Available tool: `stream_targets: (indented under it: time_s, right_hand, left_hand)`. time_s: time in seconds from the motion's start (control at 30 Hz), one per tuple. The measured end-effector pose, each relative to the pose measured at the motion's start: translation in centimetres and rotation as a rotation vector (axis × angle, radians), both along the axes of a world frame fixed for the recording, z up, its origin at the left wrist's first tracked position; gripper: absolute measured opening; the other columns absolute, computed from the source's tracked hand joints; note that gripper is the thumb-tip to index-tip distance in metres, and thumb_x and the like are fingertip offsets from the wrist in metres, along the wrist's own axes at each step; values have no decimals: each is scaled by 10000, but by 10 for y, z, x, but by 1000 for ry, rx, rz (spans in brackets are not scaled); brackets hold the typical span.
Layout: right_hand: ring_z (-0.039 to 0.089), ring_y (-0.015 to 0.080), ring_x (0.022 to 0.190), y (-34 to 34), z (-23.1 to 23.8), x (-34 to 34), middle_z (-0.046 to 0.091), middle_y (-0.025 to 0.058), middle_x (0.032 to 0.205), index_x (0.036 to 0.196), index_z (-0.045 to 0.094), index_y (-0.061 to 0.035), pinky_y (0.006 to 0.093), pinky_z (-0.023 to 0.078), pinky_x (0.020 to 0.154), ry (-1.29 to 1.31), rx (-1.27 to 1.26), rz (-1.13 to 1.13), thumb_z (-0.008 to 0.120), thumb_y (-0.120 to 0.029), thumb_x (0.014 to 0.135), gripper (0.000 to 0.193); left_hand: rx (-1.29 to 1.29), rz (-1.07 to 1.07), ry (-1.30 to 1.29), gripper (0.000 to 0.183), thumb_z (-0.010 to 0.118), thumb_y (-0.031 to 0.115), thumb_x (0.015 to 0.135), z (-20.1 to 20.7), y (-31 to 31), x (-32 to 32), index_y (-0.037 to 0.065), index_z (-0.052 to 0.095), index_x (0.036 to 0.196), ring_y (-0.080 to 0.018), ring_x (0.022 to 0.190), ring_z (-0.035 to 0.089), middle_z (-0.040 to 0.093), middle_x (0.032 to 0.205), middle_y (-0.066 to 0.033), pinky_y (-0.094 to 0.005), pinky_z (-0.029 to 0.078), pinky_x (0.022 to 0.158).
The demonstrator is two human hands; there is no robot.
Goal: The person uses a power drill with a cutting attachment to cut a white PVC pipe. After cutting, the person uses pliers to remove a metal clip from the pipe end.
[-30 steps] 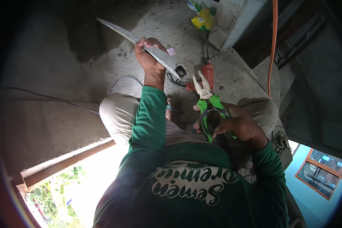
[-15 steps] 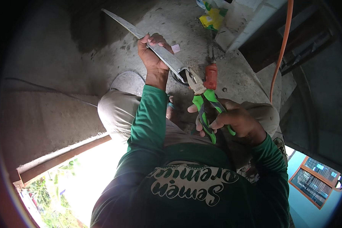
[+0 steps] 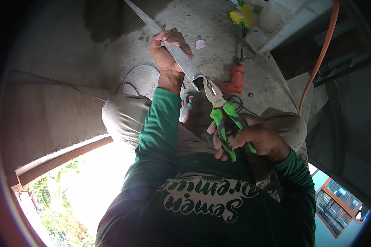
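My left hand [image 3: 170, 51] is wrapped round a long grey metal channel [image 3: 184, 61], which slants from the far left down toward my lap. Its near end is open and hollow, with a bent, ragged edge. In my right hand [image 3: 255, 136] are combination pliers [image 3: 214, 94] with green and dark grey handles, the fingers around and between the grips. The jaws meet the right edge of the channel's near end. Whether they pinch the metal tightly is hard to make out. Both handles stand somewhat apart.
A red power drill [image 3: 235, 79] lies on the concrete floor beyond the pliers, its bit pointing away. Farther back is a yellow and green bag [image 3: 244, 16]. An orange hose [image 3: 322, 57] hangs at the right. A small pale paper piece [image 3: 200, 44] lies near my left hand.
The view has shifted slightly, so the drill and bag appear farther right. Both hands keep their hold, and the plier jaws stay at the channel's end.
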State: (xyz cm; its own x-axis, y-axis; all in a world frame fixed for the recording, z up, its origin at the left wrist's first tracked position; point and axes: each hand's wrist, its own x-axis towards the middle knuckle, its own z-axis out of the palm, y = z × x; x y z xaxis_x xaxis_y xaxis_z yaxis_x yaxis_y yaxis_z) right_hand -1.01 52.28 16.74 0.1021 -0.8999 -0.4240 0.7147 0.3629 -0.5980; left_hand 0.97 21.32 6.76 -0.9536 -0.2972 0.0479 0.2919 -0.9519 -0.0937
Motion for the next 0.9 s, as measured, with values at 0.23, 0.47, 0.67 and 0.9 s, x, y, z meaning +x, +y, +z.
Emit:
stream_targets:
  time_s: [0.23,0.47,0.67,0.9]
  right_hand:
    - [628,249,725,3,-23,3,627,147,919,1214,551,49,392,565,647,-204,-46,25,596,-76,715,516]
    - [622,257,700,1,-23,-14,622,137,864,1134,582,30,408,549,635,-199,72,119,608,-108,678,477]
    - [659,263,770,-10,-14,-20,665,160,917,1182,588,38,398,564,722,-160,106,205,622,-119,688,519]
    - [696,277,1055,6,2,-16,674,226,1249,1506,418,49,372,583,857,200,98,142,590,-16,738,790]
  left_hand:
    - [9,-47,76,141,689,218,890,-14,-2,6,155,576,835,-7,607,579,558,695,123,-235,569,659]
    - [6,-52,109,256,650,187,926,-25,-4,21,21,575,1105,-27,695,608,561,775,94,-281,559,731]
    - [4,-28,17,114,641,239,914,-31,-4,22,147,576,892,-11,627,558,523,727,132,-273,559,663]
    - [-100,16,-76,186,651,270,893,-35,-5,7,201,532,767,-46,603,511,484,674,104,-249,521,643]
